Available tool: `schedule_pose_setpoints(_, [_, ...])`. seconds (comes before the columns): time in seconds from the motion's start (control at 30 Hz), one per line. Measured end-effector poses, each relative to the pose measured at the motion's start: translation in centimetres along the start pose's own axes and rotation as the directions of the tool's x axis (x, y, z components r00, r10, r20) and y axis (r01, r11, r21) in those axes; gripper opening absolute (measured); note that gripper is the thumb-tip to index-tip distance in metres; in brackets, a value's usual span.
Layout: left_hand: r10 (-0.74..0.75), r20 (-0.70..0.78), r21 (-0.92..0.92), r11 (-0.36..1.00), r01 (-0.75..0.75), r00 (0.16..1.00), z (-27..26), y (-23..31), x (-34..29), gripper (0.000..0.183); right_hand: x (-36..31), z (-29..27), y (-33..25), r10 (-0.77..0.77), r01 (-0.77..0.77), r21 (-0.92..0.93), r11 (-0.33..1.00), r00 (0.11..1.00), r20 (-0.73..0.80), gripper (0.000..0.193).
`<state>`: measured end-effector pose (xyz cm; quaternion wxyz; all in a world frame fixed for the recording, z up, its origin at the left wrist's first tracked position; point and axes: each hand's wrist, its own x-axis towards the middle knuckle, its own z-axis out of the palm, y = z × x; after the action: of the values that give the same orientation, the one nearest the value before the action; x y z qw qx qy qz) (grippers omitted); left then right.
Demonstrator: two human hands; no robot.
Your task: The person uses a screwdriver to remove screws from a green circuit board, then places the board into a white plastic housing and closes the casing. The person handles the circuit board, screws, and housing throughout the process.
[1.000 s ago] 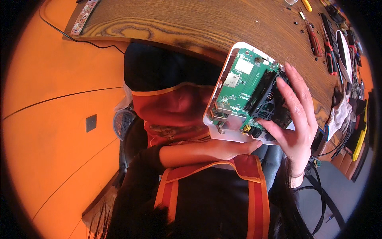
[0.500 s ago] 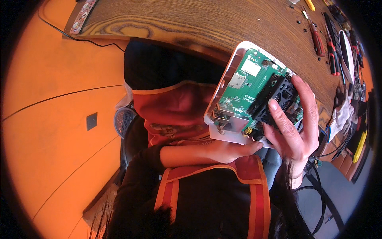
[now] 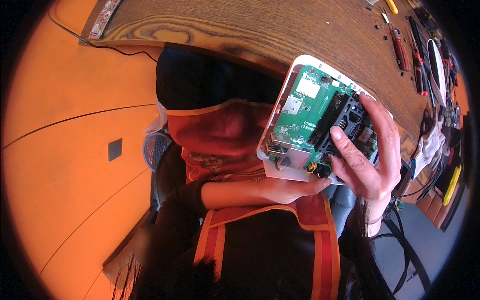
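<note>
A white plastic housing [image 3: 286, 171] is held up in front of me, tilted, near the table edge. Inside it sits a green circuit board [image 3: 327, 100] with a silver card slot, metal ports and a black slotted bracket [image 3: 352, 122]. My left hand [image 3: 295, 191] supports the housing from beneath, its thumb along the near rim; the other fingers are hidden. Over the right side of the board, my right hand [image 3: 372, 165] grips with bent fingers. One fingertip rests on the black bracket and another reaches the board's far right edge.
The wooden table [image 3: 225, 25] lies beyond the housing. A red screwdriver [image 3: 400, 52], red-and-black pliers [image 3: 420, 75], small black bits and a grey glove [image 3: 430, 145] lie on its right. A blue basket [image 3: 156, 146] stands by the orange wall [image 3: 65, 150].
The board and housing have tilted slightly and shifted a little to the left. My right fingertips have moved left with them; the left hand stays in place.
</note>
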<state>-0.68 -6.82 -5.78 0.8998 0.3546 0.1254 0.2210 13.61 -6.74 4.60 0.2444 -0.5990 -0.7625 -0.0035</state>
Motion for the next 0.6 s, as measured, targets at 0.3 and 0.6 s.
schedule_pose_setpoints(0.3, [-0.002, -0.013, -0.011, 1.000, 0.002, 1.000, 0.04, 0.18, -0.30, 0.051, -0.18, -0.06, 0.17, -0.002, 0.001, 0.021, 1.000, 0.999, 0.039, 0.046])
schedule_pose_setpoints(0.6, [-0.075, -0.054, -0.114, 0.991, 0.069, 0.996, -0.12, 0.45, 0.04, 0.052, -0.65, 0.69, 0.50, -0.023, 0.023, -0.006, 1.000, 1.000, -0.016, 0.048])
